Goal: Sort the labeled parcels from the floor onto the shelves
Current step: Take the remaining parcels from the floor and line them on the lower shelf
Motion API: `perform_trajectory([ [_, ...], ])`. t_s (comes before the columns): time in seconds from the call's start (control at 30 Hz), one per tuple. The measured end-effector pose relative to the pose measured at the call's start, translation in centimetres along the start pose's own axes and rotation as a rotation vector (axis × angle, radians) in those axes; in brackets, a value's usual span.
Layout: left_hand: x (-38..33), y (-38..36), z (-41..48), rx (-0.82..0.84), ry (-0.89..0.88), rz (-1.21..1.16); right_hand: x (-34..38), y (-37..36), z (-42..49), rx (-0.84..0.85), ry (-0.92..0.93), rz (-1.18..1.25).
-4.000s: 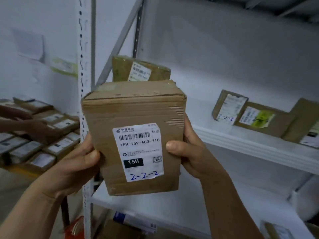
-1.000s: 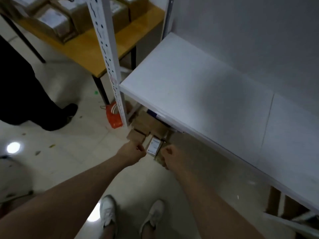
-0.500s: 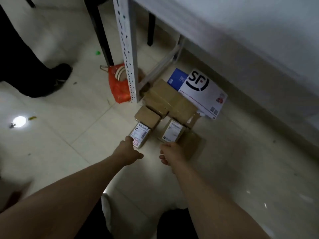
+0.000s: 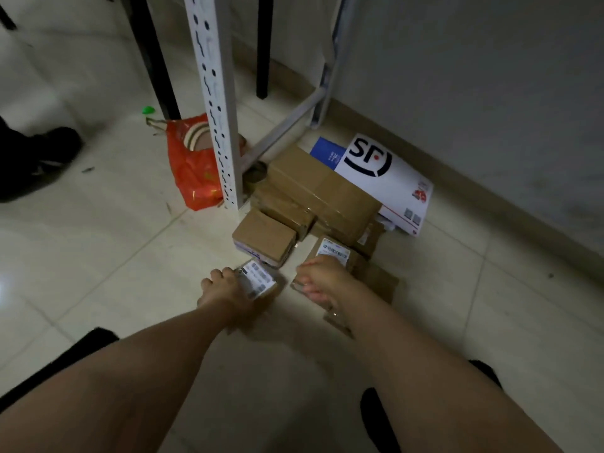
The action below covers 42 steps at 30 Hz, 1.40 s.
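Note:
Several brown cardboard parcels lie on the tiled floor at the foot of the white shelf post (image 4: 217,103). My left hand (image 4: 225,291) grips a small parcel with a white barcode label (image 4: 258,279), tilted off the floor. My right hand (image 4: 322,281) holds another labeled parcel (image 4: 336,251) by its near end; my fingers cover part of it. Behind them sit a small plain box (image 4: 263,237) and a long taped box (image 4: 322,191).
A white SF envelope (image 4: 389,181) and a blue packet (image 4: 328,153) lean by the wall. An orange plastic bag (image 4: 192,171) sits left of the post. Another person's black shoe (image 4: 49,147) is at the far left. Black table legs (image 4: 153,53) stand behind.
I held a 2-2-2 labeled box at the shelf, then bent down to the floor. Both hands have closed on small labeled parcels, and the left one is lifted and tilted.

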<state>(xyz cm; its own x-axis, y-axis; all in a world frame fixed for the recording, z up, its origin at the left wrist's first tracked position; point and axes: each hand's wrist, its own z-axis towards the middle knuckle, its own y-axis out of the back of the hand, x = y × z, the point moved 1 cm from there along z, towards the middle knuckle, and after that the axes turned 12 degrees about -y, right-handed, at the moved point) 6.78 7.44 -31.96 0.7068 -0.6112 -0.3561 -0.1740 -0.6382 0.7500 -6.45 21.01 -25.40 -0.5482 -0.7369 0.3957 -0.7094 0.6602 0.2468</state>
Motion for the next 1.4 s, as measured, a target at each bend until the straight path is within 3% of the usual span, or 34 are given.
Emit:
perform_trajectory([
  [0.07, -0.3, 2.9, -1.5, 0.137, -0.198, 0.126, 1.5, 1.3, -2.0, -0.040, 0.076, -0.069],
  [0.13, -1.2, 6.2, -2.7, 0.167, -0.431, 0.204, 2.6, 2.4, -3.5, -0.018, 0.164, -0.248],
  [0.23, -3.9, 9.7, -4.0, 0.063, -0.755, 0.227, 3.1, 2.8, -5.0, 0.204, 0.184, -0.350],
  [0.33, -6.0, 11.3, -3.9, -0.149, -0.933, 0.174, 2.6, 3.2, -5.5, 0.271, 0.240, -0.350],
  [0.37, -6.2, 11.8, -3.8, -0.256, -0.905, 0.063, 2.4, 3.8, -5.6, 0.278, 0.236, -0.267],
  [0.43, -6.4, 13.2, -4.1, -0.383, -0.710, -0.435, 2.0, 4.9, -6.1, 0.349, 0.241, 0.012],
  [0.47, -6.4, 14.0, -4.5, -0.335, -0.593, -0.784, 2.2, 5.2, -6.3, 0.377, 0.260, 0.187],
  [0.53, -6.5, 14.6, -5.3, -0.062, -0.429, -1.306, 2.9, 5.4, -7.1, 0.433, 0.309, 0.419],
  [0.6, -6.8, 14.2, -6.0, 0.177, -0.420, -1.319, 3.9, 4.8, -7.6, 0.453, 0.353, 0.426],
  [0.67, -7.5, 13.7, -6.0, 0.285, -0.517, -1.284, 4.8, 3.9, -8.2, 0.450, 0.400, 0.336],
  [0.73, -8.5, 13.9, -6.0, 0.232, -0.598, -1.397, 5.2, 3.3, -8.5, 0.419, 0.434, 0.303],
  [0.87, -8.3, 15.5, -6.2, 0.048, -0.560, -1.500, 5.1, 3.5, -9.5, 0.447, 0.466, 0.328],
  [1.07, -6.0, 17.7, -5.8, -0.010, -0.494, -1.432, 6.1, 5.8, -9.8, 0.430, 0.541, 0.474],
  [1.27, -5.2, 18.0, -5.4, -0.030, -0.501, -1.515, 6.4, 5.3, -10.2, 0.393, 0.532, 0.365],
  [1.4, -5.0, 18.2, -4.9, 0.010, -0.534, -1.426, 6.4, 5.1, -10.0, 0.396, 0.519, 0.242],
])
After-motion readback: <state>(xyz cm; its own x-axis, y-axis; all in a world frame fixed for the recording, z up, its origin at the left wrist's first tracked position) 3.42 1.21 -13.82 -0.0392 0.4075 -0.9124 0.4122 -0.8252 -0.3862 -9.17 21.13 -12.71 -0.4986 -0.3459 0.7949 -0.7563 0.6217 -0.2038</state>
